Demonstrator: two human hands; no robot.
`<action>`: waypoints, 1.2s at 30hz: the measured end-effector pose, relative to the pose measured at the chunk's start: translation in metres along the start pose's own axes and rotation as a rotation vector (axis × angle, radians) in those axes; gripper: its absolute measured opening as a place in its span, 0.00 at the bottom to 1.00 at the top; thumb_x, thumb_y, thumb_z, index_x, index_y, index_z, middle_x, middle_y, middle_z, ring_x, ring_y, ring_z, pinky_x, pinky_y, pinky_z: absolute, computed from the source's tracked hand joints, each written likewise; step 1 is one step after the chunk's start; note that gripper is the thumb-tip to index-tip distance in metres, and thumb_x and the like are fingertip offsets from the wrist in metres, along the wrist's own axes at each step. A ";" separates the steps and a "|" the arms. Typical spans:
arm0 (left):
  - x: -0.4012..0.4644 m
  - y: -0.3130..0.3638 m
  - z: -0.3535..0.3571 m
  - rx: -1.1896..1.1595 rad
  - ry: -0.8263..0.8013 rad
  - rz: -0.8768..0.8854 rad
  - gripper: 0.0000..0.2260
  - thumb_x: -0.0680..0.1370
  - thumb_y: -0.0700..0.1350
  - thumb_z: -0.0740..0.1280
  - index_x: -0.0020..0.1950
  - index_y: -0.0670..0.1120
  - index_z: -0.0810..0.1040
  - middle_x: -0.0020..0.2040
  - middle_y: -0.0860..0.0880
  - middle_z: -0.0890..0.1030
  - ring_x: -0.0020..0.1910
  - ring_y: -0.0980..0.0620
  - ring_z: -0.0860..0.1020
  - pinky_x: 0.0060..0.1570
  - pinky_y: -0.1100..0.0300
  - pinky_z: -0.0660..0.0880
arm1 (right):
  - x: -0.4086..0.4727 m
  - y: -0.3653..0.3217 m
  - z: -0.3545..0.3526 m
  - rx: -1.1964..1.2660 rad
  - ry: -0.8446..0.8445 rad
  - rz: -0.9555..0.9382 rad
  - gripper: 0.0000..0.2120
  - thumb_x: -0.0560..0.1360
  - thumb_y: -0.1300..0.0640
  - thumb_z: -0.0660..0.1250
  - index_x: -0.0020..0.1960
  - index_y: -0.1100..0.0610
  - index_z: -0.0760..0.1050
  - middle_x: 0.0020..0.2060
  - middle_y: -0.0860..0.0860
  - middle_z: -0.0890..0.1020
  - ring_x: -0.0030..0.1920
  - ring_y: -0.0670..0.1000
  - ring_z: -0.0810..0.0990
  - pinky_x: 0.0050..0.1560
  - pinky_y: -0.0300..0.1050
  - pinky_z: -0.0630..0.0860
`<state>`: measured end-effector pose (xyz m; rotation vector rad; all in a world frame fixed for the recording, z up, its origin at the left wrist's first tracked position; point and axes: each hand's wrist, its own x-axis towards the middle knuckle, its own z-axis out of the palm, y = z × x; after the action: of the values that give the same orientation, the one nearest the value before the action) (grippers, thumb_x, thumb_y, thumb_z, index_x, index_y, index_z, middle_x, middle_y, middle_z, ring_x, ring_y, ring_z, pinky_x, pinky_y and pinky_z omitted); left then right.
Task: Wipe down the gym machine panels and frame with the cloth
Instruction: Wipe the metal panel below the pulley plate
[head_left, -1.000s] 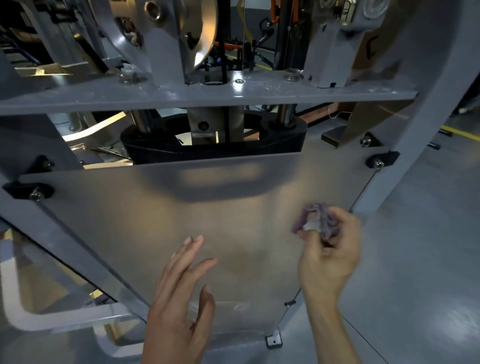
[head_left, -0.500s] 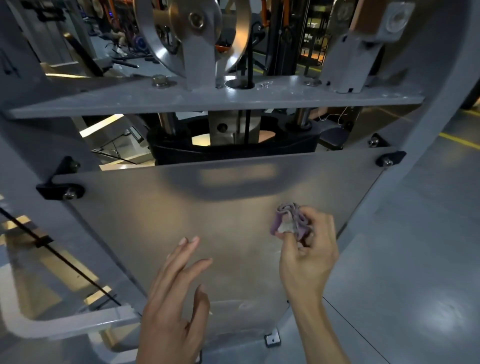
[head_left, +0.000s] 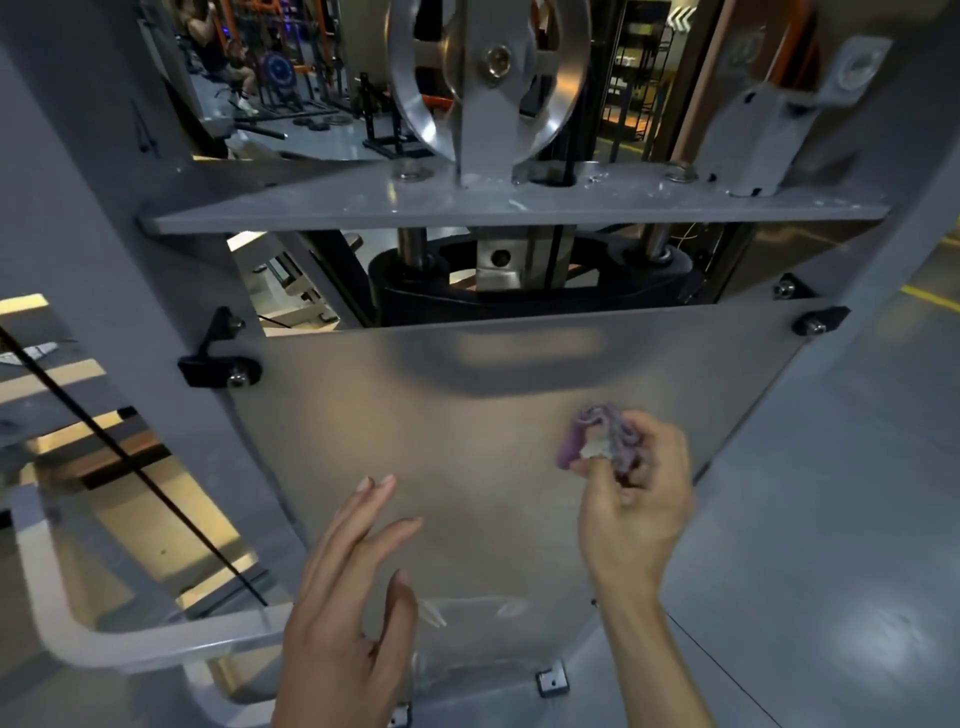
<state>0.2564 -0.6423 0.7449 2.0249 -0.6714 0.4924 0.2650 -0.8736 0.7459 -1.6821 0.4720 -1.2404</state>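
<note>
R hand (head_left: 634, 499) pinches bunched purple cloth (head_left: 605, 434) against frosted panel (head_left: 467, 415); L hand (head_left: 348, 597) hovers w/ fingers straight, below pulley (head_left: 488, 73).

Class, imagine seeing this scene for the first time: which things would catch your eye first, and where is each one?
The large brushed-metal panel fills the centre of the view. At its right side the right hand grips a bunched purple cloth, while the left hand hovers open lower down. Above, a shiny steel pulley wheel stands on the grey frame crossbar.

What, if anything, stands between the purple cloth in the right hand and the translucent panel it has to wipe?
Nothing visible does. The right hand grips the cloth directly in front of the panel. The left hand is lower left, off that path.
</note>
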 end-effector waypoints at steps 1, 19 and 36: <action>0.000 -0.001 -0.003 0.001 0.000 -0.004 0.14 0.80 0.44 0.60 0.62 0.48 0.81 0.76 0.53 0.73 0.78 0.48 0.68 0.74 0.53 0.66 | 0.006 0.004 -0.005 -0.005 0.046 0.022 0.18 0.69 0.59 0.64 0.55 0.42 0.77 0.50 0.54 0.81 0.45 0.62 0.83 0.42 0.65 0.81; -0.010 -0.027 -0.037 -0.019 -0.047 -0.233 0.32 0.71 0.28 0.75 0.67 0.56 0.76 0.82 0.59 0.59 0.80 0.62 0.59 0.68 0.58 0.64 | -0.042 -0.042 0.052 0.030 -0.007 0.002 0.19 0.70 0.63 0.66 0.54 0.42 0.77 0.49 0.51 0.80 0.46 0.60 0.82 0.42 0.55 0.83; -0.014 -0.046 -0.051 -0.058 -0.119 -0.235 0.31 0.73 0.31 0.74 0.69 0.57 0.75 0.82 0.62 0.57 0.79 0.65 0.58 0.60 0.45 0.78 | -0.040 -0.060 0.046 0.161 0.080 0.107 0.22 0.71 0.72 0.63 0.48 0.44 0.75 0.40 0.57 0.82 0.38 0.59 0.83 0.39 0.45 0.82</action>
<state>0.2707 -0.5749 0.7330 2.0575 -0.5035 0.2136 0.2763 -0.7940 0.7751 -1.4584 0.4909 -1.2377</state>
